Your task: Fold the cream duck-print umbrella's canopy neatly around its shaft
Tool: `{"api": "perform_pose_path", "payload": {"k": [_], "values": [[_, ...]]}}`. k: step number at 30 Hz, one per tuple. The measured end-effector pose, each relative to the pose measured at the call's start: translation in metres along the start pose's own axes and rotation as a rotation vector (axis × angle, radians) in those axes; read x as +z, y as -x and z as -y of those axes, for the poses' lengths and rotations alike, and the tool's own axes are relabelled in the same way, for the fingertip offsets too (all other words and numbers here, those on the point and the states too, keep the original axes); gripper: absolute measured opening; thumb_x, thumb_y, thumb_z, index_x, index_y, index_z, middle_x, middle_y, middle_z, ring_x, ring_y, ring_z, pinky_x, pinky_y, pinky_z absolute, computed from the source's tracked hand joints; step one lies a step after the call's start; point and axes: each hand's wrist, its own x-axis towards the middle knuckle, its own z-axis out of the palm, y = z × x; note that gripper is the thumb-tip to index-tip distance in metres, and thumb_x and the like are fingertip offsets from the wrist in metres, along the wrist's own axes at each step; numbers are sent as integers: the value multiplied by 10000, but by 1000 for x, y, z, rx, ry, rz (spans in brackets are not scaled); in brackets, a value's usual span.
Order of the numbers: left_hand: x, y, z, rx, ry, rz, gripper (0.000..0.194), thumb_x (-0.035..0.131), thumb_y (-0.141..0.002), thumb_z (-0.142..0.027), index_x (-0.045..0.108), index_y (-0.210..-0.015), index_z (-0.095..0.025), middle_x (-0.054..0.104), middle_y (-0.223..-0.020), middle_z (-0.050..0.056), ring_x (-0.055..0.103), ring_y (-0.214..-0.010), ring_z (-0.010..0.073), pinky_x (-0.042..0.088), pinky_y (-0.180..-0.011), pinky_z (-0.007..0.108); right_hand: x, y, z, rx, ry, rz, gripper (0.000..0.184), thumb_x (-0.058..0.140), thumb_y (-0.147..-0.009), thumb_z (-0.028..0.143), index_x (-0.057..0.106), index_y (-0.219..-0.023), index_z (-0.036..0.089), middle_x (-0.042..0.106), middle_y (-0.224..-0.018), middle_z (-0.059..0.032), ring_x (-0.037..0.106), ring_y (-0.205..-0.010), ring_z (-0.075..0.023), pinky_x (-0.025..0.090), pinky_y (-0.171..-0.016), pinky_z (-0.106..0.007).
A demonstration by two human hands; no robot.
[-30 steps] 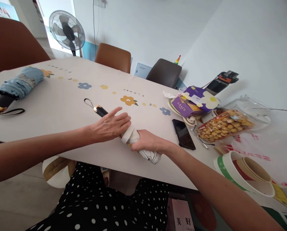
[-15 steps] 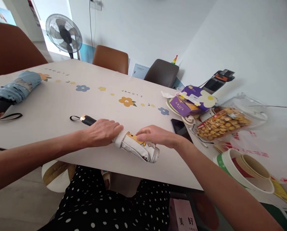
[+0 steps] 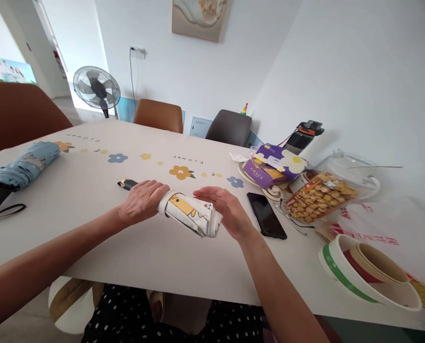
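Note:
A folded white umbrella (image 3: 189,213) with a yellow cartoon print lies across the front of the table, its black and gold handle pointing left. My left hand (image 3: 146,199) is wrapped round it where the handle meets the canopy, beside a white band. Beside the canopy's right end is my right hand (image 3: 223,206), its fingers stretched out toward the left; whether the palm touches the cloth I cannot tell. A second folded umbrella (image 3: 26,164), light blue with a black handle and wrist strap, rests at the table's left.
The white table (image 3: 126,257) carries a flower print. To the right are a black phone (image 3: 265,215), eyeglasses, a purple box (image 3: 269,166), a clear snack jar (image 3: 324,195), a plastic bag and paper bowls (image 3: 355,271). Chairs and a fan (image 3: 97,89) stand beyond.
My right hand has moved off the top of the canopy to its right end, fingers straighter. The umbrella has turned slightly, and its end shows more. My view has tilted up.

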Motion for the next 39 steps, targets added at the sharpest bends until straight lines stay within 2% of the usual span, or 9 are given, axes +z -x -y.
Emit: {"api": "perform_pose_path", "payload": {"k": [4,7,11,13,16,20,28,36,39], "values": [[2,-4,5,42,-78,55,190,468,-763,-137,492,-950,-160,645,-816,82,577,-696,188,401,-626,310,-10,-8,-16,108,33,-41,182,559,-705,308,629,-801,170,653,-803,-37,582,-697,-157,416,-617,-268],[2,-9,1,-14,-16,188,192,460,-760,-149,500,-948,-160,642,-790,68,571,-661,178,386,-592,293,-21,-15,-30,160,-45,-154,136,561,-650,231,623,-756,170,630,-723,-8,546,-615,-128,387,-572,-248],[-10,-27,-15,-252,255,464,221,512,-745,-296,506,-945,-201,627,-756,17,569,-634,164,363,-516,254,-23,-17,-36,83,-196,-240,223,595,-646,287,619,-844,188,646,-880,-48,583,-749,-175,426,-616,-276],[-20,-41,-23,-404,435,569,260,557,-701,-360,512,-913,-217,616,-750,-3,562,-617,153,368,-491,236,-18,-15,-34,2,-245,-161,248,592,-668,319,621,-890,211,638,-988,-57,579,-885,-207,448,-691,-308],[-30,-60,-30,-584,744,646,226,579,-650,-295,518,-850,-209,590,-724,-17,542,-611,136,380,-476,216,-10,-10,-28,-49,-318,21,219,543,-699,258,628,-899,228,623,-1065,-45,541,-1021,-218,436,-823,-363],[-30,-74,-33,-801,1093,671,223,589,-622,-216,553,-841,-195,558,-680,-21,496,-577,115,373,-470,215,-7,-6,-23,9,-368,164,332,511,-696,222,602,-1016,214,599,-1108,-66,557,-1026,-245,423,-875,-442],[-13,-64,-36,-966,1695,744,206,593,-637,-167,536,-835,-162,531,-680,-6,484,-498,71,384,-489,223,-6,-10,-35,31,-379,56,366,627,-739,292,564,-1090,213,638,-786,-29,617,-656,-167,499,-735,-410],[-16,-65,-48,-1018,1904,741,229,599,-652,-171,508,-862,-181,487,-682,-30,468,-478,48,368,-474,210,-13,-16,-43,22,-82,-173,282,648,-712,403,586,-828,153,635,-680,-23,611,-537,-142,503,-611,-319],[-19,-64,-48,-1034,1849,701,215,610,-651,-187,512,-842,-169,491,-653,-27,468,-479,55,367,-465,206,-14,-16,-43,48,7,-165,294,625,-731,432,550,-760,149,619,-657,-20,604,-513,-140,494,-567,-300]]}}
